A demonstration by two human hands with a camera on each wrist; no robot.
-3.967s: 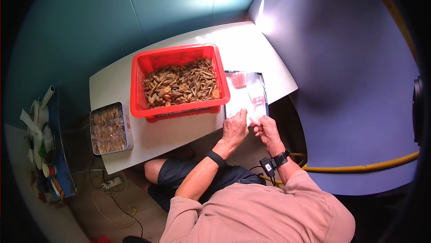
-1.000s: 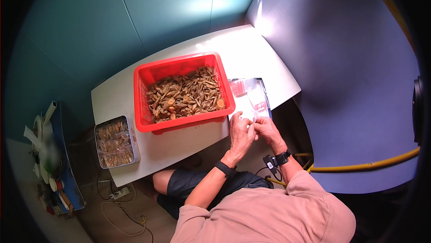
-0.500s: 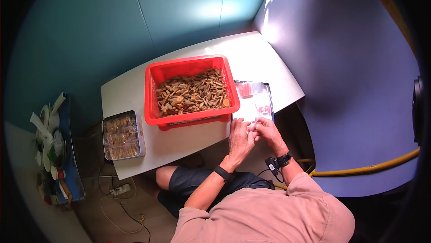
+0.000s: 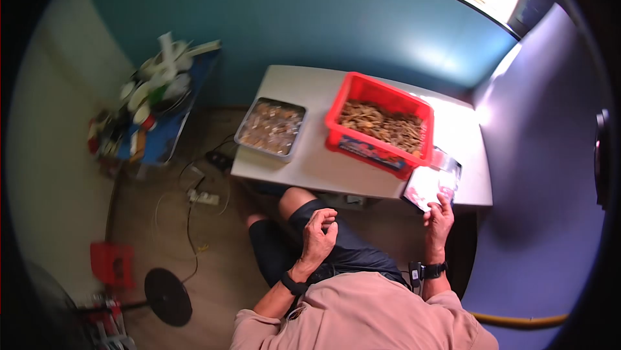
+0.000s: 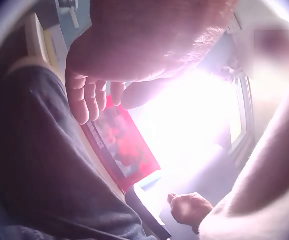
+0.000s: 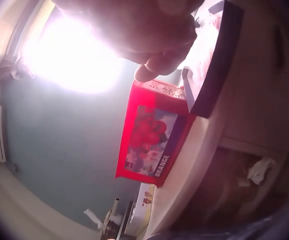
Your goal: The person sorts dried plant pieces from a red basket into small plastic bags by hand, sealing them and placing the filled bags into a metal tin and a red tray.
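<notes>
White tabletop (image 4: 312, 153) bears a red basket (image 4: 369, 154); by its right end, a shallow tray (image 6: 222, 65) holds seemingly thin plastic bags (image 4: 422, 187), probably light, limp, slippery (best pinched at an edge). Nearer the person than the basket, the left hand (image 4: 318, 240) has loosely bent, close-set fingers; the right hand (image 4: 439, 224), fingers bent, reaches the tray, any pinch unclear.

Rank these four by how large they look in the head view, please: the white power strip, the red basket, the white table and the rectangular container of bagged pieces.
Largest to smallest:
1. White table
2. Red basket
3. Rectangular container
4. White power strip
</notes>
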